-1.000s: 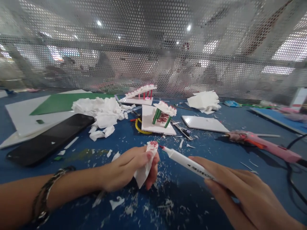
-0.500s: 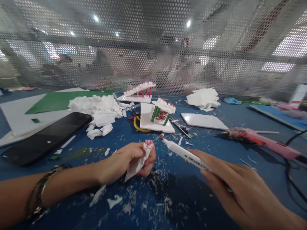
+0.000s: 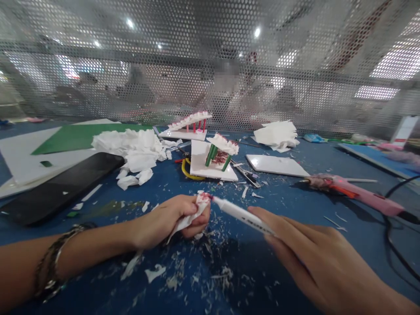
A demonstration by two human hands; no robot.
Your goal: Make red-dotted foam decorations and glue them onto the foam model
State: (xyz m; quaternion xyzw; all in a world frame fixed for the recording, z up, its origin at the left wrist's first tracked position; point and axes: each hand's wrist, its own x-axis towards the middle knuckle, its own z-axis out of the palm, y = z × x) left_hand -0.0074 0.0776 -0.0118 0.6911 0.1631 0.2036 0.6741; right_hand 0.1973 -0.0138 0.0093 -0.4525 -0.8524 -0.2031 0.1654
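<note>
My left hand [image 3: 179, 214] is closed around a piece of white tissue paper [image 3: 190, 220], its top end bunched up and stained red. Between the fingers of my right hand [image 3: 315, 249] lies a white marker [image 3: 241, 216], tilted with its red tip at the stained end of the tissue. Just beyond my hands stands a small model [image 3: 218, 151] with green posts and a white and red top on a white base. Behind it is a second model [image 3: 193, 122], a sloping stepped strip on red posts.
Crumpled tissue [image 3: 131, 146] and a black phone [image 3: 68, 183] lie on the left, near a green sheet [image 3: 78, 135]. A pink glue gun [image 3: 357, 190] with a black cord is at right. White board [image 3: 277, 165], yellow-handled tool [image 3: 190, 173] and paper scraps surround the models.
My right hand has moved left, bringing the marker's red tip from a short gap away up to the tissue. My left hand has hardly moved.
</note>
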